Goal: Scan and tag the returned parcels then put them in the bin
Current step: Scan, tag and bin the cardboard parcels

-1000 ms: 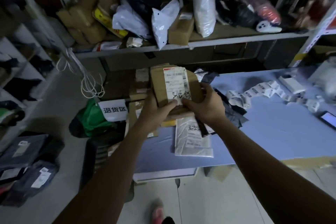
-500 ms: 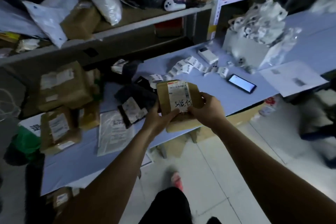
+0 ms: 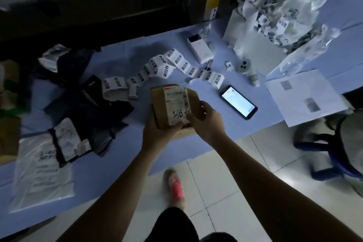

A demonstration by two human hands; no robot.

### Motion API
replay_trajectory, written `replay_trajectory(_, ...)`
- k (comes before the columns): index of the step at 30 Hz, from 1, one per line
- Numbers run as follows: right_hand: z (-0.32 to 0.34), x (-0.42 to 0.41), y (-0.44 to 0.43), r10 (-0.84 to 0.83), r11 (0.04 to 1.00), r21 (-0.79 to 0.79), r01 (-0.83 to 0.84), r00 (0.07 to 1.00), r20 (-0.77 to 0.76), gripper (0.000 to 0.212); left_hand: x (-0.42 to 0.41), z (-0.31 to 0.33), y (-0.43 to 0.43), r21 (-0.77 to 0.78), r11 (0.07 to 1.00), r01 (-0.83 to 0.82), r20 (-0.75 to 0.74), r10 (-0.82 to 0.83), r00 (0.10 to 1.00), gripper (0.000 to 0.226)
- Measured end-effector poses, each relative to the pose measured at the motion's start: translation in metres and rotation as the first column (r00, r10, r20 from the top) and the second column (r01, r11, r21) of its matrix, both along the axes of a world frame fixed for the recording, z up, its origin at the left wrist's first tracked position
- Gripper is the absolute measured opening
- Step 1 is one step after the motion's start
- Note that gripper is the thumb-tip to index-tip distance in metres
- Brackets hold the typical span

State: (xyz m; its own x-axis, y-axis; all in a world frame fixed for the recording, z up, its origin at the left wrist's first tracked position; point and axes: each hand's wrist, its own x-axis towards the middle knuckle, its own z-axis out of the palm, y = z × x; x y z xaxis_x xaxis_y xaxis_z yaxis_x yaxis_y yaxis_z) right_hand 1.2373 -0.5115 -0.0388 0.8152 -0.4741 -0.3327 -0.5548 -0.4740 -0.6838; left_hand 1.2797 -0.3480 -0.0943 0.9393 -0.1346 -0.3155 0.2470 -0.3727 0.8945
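Note:
A small brown cardboard parcel point(image 3: 160, 102) with a white shipping label and black handwriting is held over the blue table point(image 3: 121, 155). My left hand point(image 3: 159, 133) grips its near left corner from below. My right hand point(image 3: 208, 122) holds its right side, thumb on the label. A strip of printed return tags point(image 3: 172, 67) curls across the table just beyond the parcel. A lit phone point(image 3: 238, 102) lies flat to the parcel's right.
Dark and white poly-bag parcels point(image 3: 78, 124) lie on the table's left. A white label printer point(image 3: 200, 49), a small white scanner point(image 3: 247, 68), a box heaped with used tag backing point(image 3: 275, 31) and paper sheets point(image 3: 306, 94) sit right. A chair point(image 3: 337, 153) stands on the tiled floor.
I have turned right from the shelf and return pile, carrying the parcel in both hands to the tag strip and phone. The grip on the parcel is unchanged.

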Motion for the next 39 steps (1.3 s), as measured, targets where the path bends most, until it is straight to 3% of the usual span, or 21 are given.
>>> replay_trajectory(4,-0.009,0.015,-0.045,0.0,0.998,0.066,-0.003,0.999,0.054,0.039,0.023,-0.005,-0.027,0.079,0.995,-0.069,-0.015,0.07,0.997,0.086)
replay_trajectory(7,-0.018,0.03,-0.092,0.119,0.971,-0.213,-0.109,0.992,0.035,0.039,0.029,-0.004,-0.034,0.147,0.986,-0.084,-0.034,0.09,0.995,0.092)
replay_trajectory(10,-0.033,0.043,-0.138,0.206,0.864,-0.429,-0.263,0.963,-0.175,0.064,0.027,0.001,-0.039,0.201,0.971,-0.127,-0.064,0.142,0.988,0.094)
replay_trajectory(13,-0.051,0.048,-0.169,0.247,0.815,-0.434,-0.385,0.907,-0.34,0.1,0.017,0.012,-0.045,0.255,0.944,-0.211,-0.094,0.242,0.966,0.088)
replay_trajectory(15,-0.062,0.05,-0.184,0.275,0.799,-0.398,-0.451,0.863,-0.424,0.108,0.011,0.02,-0.052,0.257,0.927,-0.274,-0.107,0.309,0.945,0.087)
replay_trajectory(21,-0.078,0.049,-0.212,0.377,0.772,-0.382,-0.508,0.85,-0.368,0.081,-0.011,0.033,-0.082,0.307,0.853,-0.423,-0.037,0.455,0.89,0.105)
replay_trajectory(30,-0.077,0.053,-0.21,0.301,0.846,-0.339,-0.411,0.894,-0.332,0.076,-0.027,0.026,-0.101,0.384,0.778,-0.498,0.074,0.511,0.856,0.113)
replay_trajectory(35,-0.042,0.049,-0.206,0.289,0.927,-0.2,-0.317,0.944,-0.157,0.072,-0.034,0.025,-0.118,0.421,0.735,-0.531,0.191,0.501,0.844,0.113)
replay_trajectory(39,0.008,0.042,-0.201,0.446,0.869,-0.164,-0.467,0.882,-0.15,0.068,-0.034,0.034,-0.131,0.466,0.723,-0.51,0.242,0.451,0.859,0.115)
